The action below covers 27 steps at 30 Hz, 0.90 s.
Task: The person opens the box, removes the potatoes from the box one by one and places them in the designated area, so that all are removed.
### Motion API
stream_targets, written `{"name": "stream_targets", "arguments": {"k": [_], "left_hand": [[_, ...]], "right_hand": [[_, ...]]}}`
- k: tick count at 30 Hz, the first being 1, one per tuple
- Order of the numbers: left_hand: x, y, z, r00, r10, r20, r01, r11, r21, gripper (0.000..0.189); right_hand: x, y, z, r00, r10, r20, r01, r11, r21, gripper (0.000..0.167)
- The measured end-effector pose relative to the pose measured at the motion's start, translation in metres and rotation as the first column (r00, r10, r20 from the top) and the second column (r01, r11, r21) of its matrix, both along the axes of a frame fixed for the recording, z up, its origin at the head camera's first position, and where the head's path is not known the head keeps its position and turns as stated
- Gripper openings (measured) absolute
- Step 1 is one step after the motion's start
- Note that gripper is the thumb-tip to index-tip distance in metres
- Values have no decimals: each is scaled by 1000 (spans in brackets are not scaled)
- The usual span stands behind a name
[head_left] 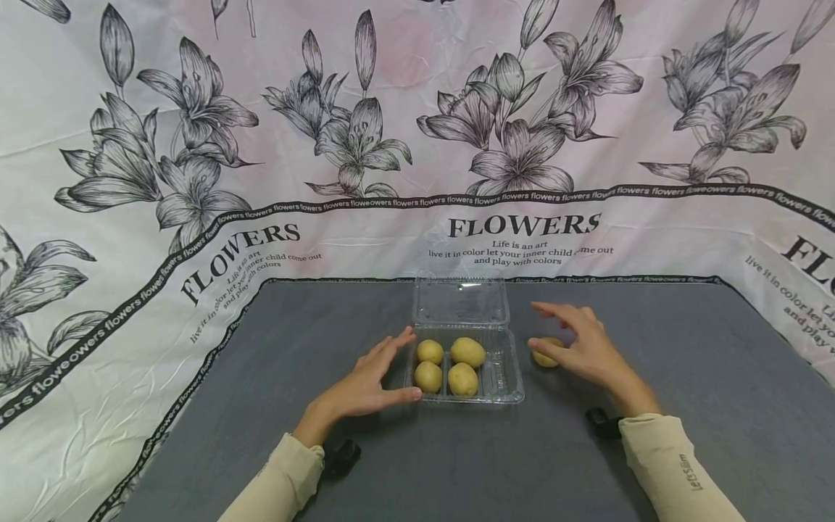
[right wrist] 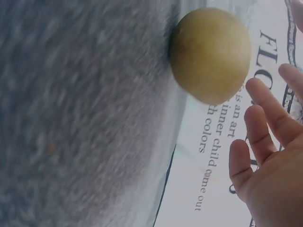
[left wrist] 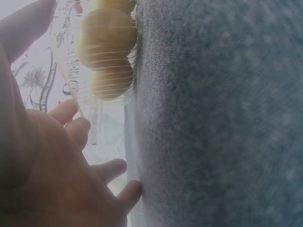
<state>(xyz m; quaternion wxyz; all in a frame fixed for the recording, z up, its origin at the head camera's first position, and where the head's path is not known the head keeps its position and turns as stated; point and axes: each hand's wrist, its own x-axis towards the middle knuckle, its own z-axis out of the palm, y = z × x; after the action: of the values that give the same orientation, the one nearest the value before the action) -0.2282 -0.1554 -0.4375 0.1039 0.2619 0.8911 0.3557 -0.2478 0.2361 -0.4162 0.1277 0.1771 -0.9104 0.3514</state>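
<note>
A clear plastic clamshell box [head_left: 502,370] lies on the grey table, its lid [head_left: 460,302] folded back behind it. Inside sit several small yellow potatoes [head_left: 463,380], in the left and middle sections; the right section holds none. My left hand [head_left: 365,384] is at the box's left side, fingers and thumb spread along its edge; in the left wrist view potatoes [left wrist: 108,38] show through the ribbed wall. One more potato [right wrist: 210,56] lies on the table right of the box. Over it hovers my right hand [head_left: 583,348], fingers spread and apart from it in the right wrist view.
The grey table [head_left: 274,435] runs back to a white cloth [head_left: 378,239] printed with flowers and lettering, which hangs behind and along the sides. Dark wrist devices [head_left: 342,458] are on both forearms, below the beige sleeves' cuffs.
</note>
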Motion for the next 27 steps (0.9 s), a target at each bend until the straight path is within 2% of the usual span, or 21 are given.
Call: {"name": "stream_targets", "arguments": {"k": [18, 27], "left_hand": [[0, 0, 3, 1000, -5, -7, 5, 1000, 7, 92], [1, 0, 4, 1000, -2, -4, 2, 1000, 0, 93]], "right_hand": [[2, -23, 1, 992, 72, -104, -75, 997, -23, 57], [3, -32, -2, 984, 124, -126, -127, 992, -17, 57]]}}
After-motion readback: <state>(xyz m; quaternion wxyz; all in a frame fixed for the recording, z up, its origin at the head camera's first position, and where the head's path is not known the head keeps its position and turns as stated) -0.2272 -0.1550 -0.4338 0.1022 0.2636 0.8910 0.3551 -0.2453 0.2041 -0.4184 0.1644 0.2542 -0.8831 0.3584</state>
